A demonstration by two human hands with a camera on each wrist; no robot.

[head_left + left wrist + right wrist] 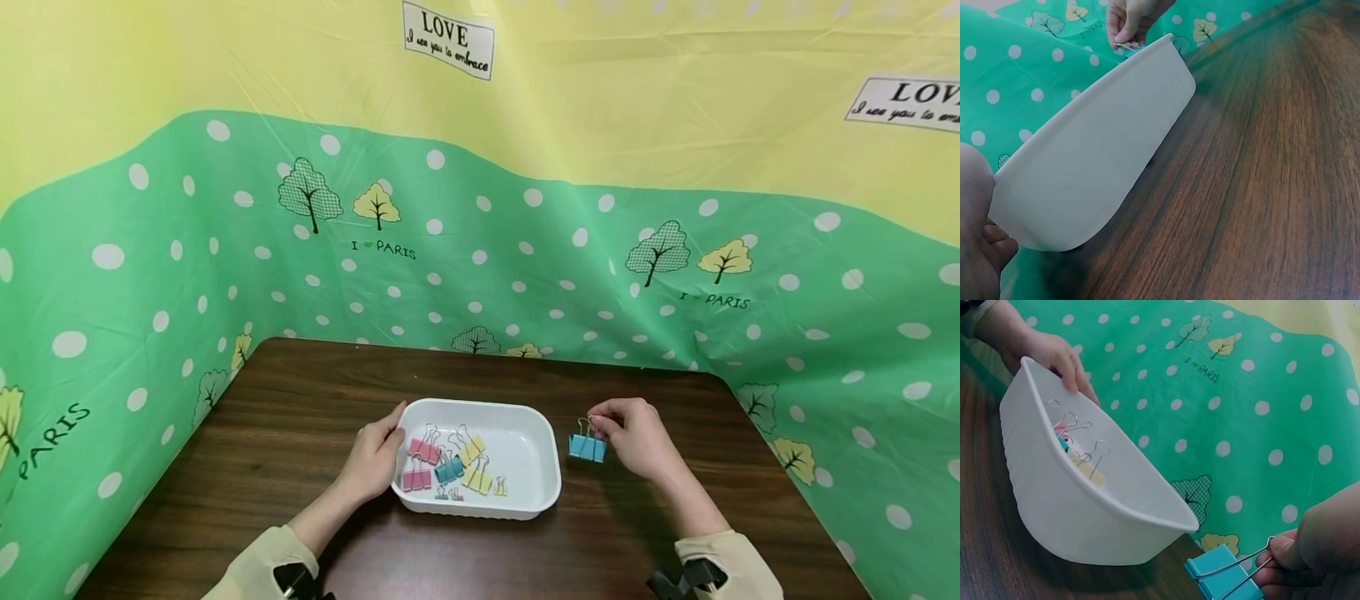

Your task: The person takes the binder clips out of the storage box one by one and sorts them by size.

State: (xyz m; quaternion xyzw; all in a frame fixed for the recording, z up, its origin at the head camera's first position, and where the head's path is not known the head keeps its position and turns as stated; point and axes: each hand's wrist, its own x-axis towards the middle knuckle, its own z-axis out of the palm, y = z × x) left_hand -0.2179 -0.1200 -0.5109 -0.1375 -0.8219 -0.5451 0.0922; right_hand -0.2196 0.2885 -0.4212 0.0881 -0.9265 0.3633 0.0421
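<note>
The left hand (371, 456) grips a white plastic tray (528, 471), colorful metal clips (450, 469) inside. The right hand (637, 437) pinches one blue metal clip (587, 448) outside.

Creased cloth (506, 225) hangs behind the far edge of the dark wood-grain worktop (315, 392) and beyond its left and right edges, yellow above, green with white dots below. Printed trees (309, 193) and white "LOVE" labels (448, 40) decorate it. The worktop's far corners are rounded.

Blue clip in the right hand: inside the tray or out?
Out: the head view shows the right hand holding the blue clip beside the tray.
</note>
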